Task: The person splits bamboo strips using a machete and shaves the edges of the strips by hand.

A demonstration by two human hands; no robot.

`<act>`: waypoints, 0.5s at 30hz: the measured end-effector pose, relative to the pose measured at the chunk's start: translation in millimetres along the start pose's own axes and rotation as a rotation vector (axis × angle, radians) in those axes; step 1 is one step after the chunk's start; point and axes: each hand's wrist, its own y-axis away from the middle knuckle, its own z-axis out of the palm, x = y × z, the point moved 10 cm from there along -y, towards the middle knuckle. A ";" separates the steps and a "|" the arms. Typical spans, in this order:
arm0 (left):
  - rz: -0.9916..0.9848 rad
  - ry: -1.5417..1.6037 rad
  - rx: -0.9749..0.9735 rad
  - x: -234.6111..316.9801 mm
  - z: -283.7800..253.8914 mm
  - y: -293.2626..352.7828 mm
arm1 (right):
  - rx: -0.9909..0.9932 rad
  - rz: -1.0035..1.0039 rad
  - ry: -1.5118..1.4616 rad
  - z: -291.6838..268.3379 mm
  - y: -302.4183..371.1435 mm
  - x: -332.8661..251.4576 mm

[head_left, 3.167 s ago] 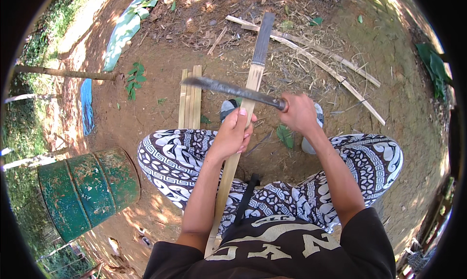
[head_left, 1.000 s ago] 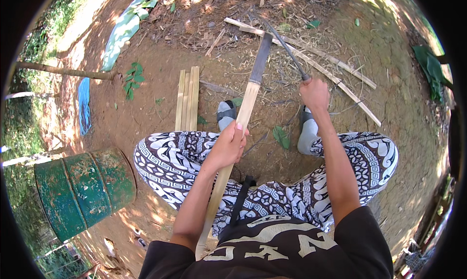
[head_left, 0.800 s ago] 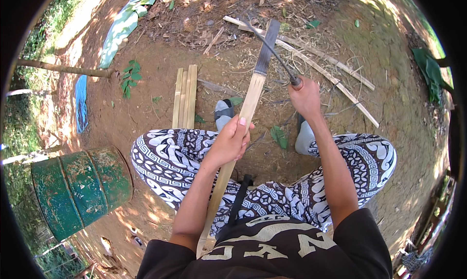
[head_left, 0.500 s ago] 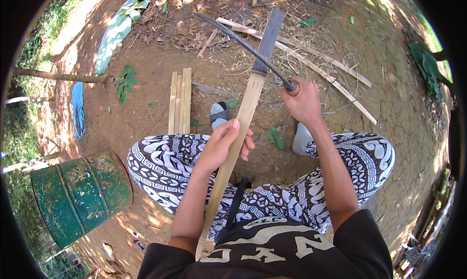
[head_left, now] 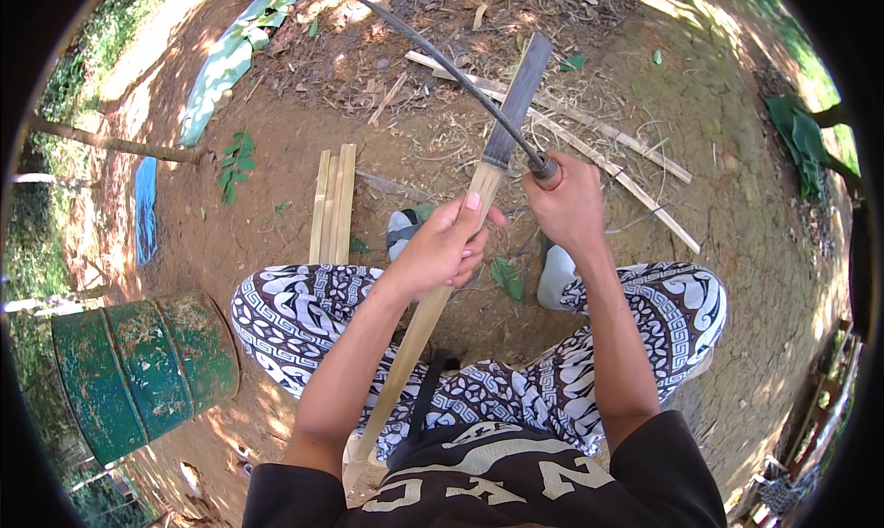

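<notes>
My left hand [head_left: 453, 243] is wrapped round a long pale bamboo slat [head_left: 419, 330], thumb lying along its face. The slat slants from beside my waist up and away to the right, and its far end [head_left: 520, 91] is dark grey. In my right hand [head_left: 565, 201] is the round handle of a long, slightly curved machete [head_left: 442, 60]. Its thin dark blade points up to the left and crosses over the slat's dark section. Whether the edge touches the slat, I cannot tell.
Several cut slats [head_left: 331, 206] lie together on the dirt at left. Long thin strips [head_left: 612, 141] and curled shavings lie beyond my hands. A rusty green drum [head_left: 143, 376] rests on its side at left, near a blue bundle [head_left: 145, 210]. My bent legs [head_left: 304, 321] flank the slat.
My left hand has slid up the slat, closer to its dark end. The far end of the slat has shifted slightly right and nearer, while the machete still crosses it.
</notes>
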 end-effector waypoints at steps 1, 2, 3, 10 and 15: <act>-0.017 -0.011 0.021 -1.7 0.9 4.3 | -0.017 -0.002 0.012 1.5 0.3 0.8; -0.034 -0.021 0.044 -3.4 1.0 9.0 | -0.034 -0.005 0.024 3.6 0.9 1.2; -0.036 -0.034 0.067 -4.2 -0.7 14.3 | -0.054 -0.012 0.026 6.8 3.4 0.1; 0.024 -0.043 0.131 -4.5 -16.3 42.9 | -0.200 -0.119 0.053 39.6 29.8 -14.2; 0.073 0.000 0.124 -6.0 -23.6 48.9 | -0.181 -0.300 0.197 50.1 39.9 -27.8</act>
